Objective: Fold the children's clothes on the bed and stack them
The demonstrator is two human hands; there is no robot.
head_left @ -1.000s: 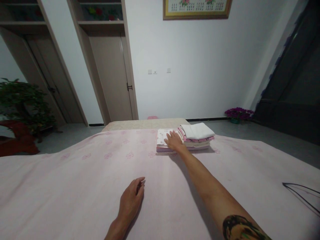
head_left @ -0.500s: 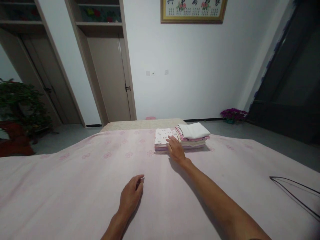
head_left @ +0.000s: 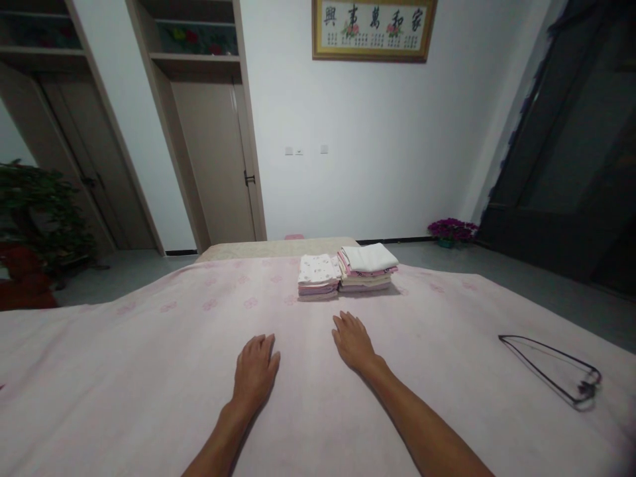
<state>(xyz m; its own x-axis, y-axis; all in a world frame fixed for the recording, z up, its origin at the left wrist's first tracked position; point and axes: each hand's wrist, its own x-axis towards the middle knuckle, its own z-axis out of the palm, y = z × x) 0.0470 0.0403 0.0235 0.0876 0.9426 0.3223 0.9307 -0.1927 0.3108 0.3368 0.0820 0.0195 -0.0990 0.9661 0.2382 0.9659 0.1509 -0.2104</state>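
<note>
Two stacks of folded cloths stand side by side toward the far edge of a pink cloth-covered table. The left stack [head_left: 318,278] is lower, with a white, small-patterned cloth on top. The right stack [head_left: 368,268] is taller, topped by a plain white cloth with pink and cream layers beneath. My right hand [head_left: 354,341] is just in front of the stacks, apart from them, palm down with fingers stretched and nothing held. My left hand [head_left: 256,371] rests lower and to the left over the pink cover [head_left: 163,371], fingers apart, also holding nothing.
A dark-framed pair of glasses or a looped black cord [head_left: 551,368] lies on the cover at right. Past the far edge are a beige surface [head_left: 278,248] and purple flowers [head_left: 452,230]. A leafy plant [head_left: 42,209] stands at left.
My right hand has come back from the patterned stack toward me and let it be. My left hand has spread its fingers. The view has turned slightly right.
</note>
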